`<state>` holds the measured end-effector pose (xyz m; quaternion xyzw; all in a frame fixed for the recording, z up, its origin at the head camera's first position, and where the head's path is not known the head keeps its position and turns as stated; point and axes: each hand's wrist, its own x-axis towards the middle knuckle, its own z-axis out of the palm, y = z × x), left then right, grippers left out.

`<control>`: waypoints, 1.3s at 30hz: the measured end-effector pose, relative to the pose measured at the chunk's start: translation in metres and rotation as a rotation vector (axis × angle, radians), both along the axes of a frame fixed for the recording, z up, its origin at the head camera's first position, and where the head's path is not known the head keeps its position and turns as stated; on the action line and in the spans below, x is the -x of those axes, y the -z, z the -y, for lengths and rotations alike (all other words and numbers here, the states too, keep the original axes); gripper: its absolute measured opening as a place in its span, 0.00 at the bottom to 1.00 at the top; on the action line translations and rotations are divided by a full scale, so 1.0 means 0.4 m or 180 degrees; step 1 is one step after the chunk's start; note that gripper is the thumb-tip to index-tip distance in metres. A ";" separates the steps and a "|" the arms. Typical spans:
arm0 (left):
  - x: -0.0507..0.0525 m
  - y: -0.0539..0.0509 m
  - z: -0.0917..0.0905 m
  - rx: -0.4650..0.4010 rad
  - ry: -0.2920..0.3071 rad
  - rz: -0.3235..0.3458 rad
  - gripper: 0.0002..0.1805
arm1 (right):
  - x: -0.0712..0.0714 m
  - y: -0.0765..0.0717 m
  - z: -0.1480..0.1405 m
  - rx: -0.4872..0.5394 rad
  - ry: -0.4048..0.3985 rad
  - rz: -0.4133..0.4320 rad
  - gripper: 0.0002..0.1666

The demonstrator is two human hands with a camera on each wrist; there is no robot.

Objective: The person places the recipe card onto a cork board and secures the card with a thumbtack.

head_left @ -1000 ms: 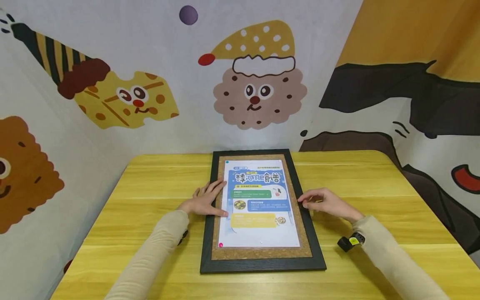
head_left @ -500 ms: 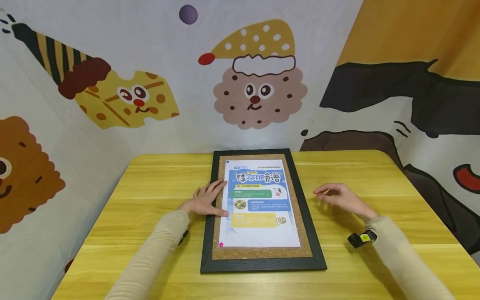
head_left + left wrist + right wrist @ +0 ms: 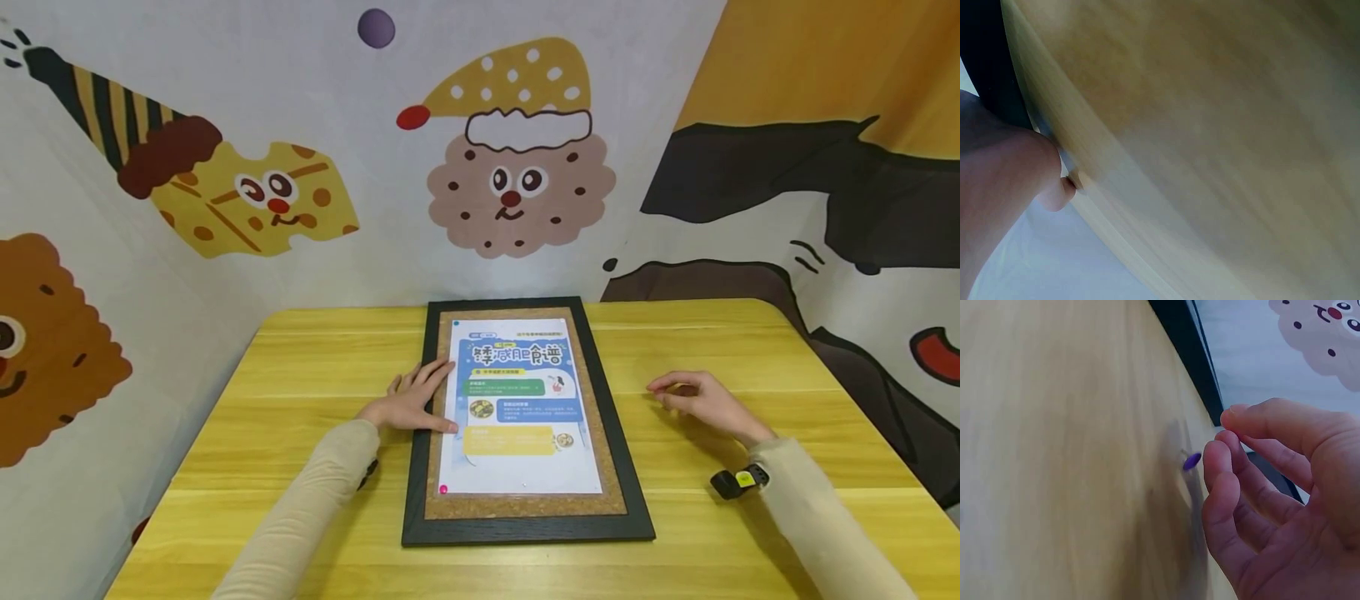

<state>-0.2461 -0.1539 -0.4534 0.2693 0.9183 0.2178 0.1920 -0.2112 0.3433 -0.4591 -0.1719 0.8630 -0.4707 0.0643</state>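
Observation:
A black-framed cork board lies on the table, with a printed sheet on it. A teal thumbtack sits at the sheet's upper left corner and a pink thumbtack at its lower left. My left hand rests across the board's left edge, fingers spread, fingertips on the sheet. To the right of the board, my right hand hovers with loosely bent fingers, apart from the frame. Beside its fingertips in the right wrist view is a purple thumbtack on the table; nothing shows between finger and thumb.
The yellow wood-grain table runs back to a cartoon-printed wall covering. A black wrist strap with a camera sits at the right sleeve.
My right hand has left the board's right edge and moved right over the table. My left hand has stayed on the board.

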 end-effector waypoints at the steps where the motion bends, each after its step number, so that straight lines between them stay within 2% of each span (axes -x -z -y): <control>1: 0.000 0.000 0.000 0.0001 -0.0001 0.0003 0.59 | -0.002 0.002 -0.005 -0.0011 0.0007 0.0006 0.15; 8: -0.003 -0.001 0.001 -0.0008 -0.0004 0.0005 0.59 | -0.014 0.015 -0.032 -0.0076 0.0121 0.0057 0.14; 16: -0.002 0.001 0.001 0.0003 -0.0010 -0.0006 0.59 | -0.022 0.021 -0.037 -0.0130 0.0018 -0.0096 0.13; 24: -0.001 -0.003 0.001 0.0026 0.0013 -0.0013 0.59 | -0.030 0.033 -0.038 -0.0141 0.0173 0.0062 0.15; 31: 0.003 0.002 0.003 0.0074 0.0009 -0.0008 0.60 | -0.033 0.038 -0.025 -0.0359 0.0253 -0.0095 0.13; 39: 0.004 0.002 0.003 0.0101 0.0001 0.0015 0.60 | -0.033 0.035 -0.018 -0.0373 0.0310 -0.0192 0.08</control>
